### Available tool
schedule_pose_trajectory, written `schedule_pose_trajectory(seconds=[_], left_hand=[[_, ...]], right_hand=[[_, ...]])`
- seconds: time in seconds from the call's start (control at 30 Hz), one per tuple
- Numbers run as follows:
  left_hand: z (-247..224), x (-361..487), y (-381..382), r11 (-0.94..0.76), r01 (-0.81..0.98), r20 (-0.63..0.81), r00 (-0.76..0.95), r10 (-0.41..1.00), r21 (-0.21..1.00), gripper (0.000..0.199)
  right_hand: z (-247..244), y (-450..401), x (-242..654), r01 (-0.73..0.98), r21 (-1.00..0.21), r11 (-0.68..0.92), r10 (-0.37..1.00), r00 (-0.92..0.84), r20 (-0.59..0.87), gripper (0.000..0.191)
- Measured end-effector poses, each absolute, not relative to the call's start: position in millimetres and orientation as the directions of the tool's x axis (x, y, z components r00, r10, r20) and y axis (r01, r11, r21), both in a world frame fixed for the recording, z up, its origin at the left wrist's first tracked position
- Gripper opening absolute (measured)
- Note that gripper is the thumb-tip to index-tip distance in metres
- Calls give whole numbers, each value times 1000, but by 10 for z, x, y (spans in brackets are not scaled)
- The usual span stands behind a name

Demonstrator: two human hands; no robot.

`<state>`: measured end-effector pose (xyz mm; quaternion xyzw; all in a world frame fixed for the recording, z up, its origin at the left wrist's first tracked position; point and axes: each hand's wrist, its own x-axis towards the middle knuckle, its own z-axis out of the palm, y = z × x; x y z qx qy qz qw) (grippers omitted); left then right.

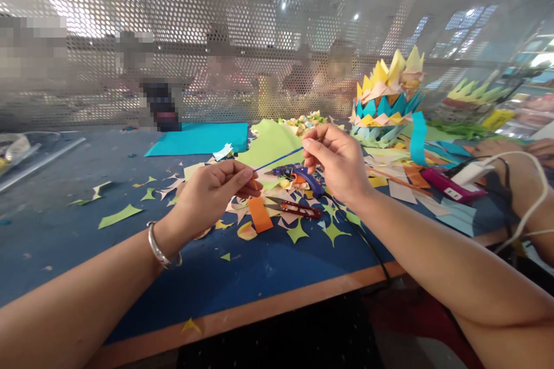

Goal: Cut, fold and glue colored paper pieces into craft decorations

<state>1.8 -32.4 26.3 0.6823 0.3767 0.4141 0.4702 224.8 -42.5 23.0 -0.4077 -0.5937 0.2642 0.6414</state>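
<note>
Between my two hands runs a thin blue stick (279, 159); whether it is stiff wire or a rod I cannot tell. My left hand (212, 191), a silver bangle at its wrist, pinches the lower end, with a bit of orange at its fingertips. The upper end is pinched in my right hand (334, 157). Below the hands lie a blue glue gun (312, 182), a pair of red-handled thread snips (299, 209) and an orange paper strip (260, 215) among scattered paper scraps (298, 232).
Behind are a turquoise sheet (203, 137), a green sheet (268, 144) and a stack of zigzag-cut paper strips (381, 106). A magenta power strip (452, 185) with a white plug lies at right, near another person's arm (526, 190). A perforated metal screen (182, 57) stands behind the table.
</note>
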Motion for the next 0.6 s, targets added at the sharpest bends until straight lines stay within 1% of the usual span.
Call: schedule_pose_trajectory(seconds=[0.07, 0.17, 0.3, 0.5, 0.6], left_hand=[[276, 15, -324, -326, 176, 249, 356, 901, 929, 18], [296, 14, -330, -360, 207, 284, 324, 903, 910, 19], [303, 20, -344, -401, 222, 321, 321, 891, 889, 20], [296, 38, -360, -413, 197, 326, 361, 874, 889, 18], [302, 53, -365, -372, 169, 290, 372, 882, 913, 18]], right_hand=[[236, -434, 2239, 78, -855, 513, 844, 139, 519, 14], [256, -446, 2215, -29, -882, 470, 877, 129, 463, 20], [273, -449, 2187, -120, -923, 366, 929, 102, 355, 27], [242, -456, 2193, -102, -963, 250, 964, -63, 257, 34], [236, -460, 2200, -99, -970, 222, 969, -87, 231, 34]])
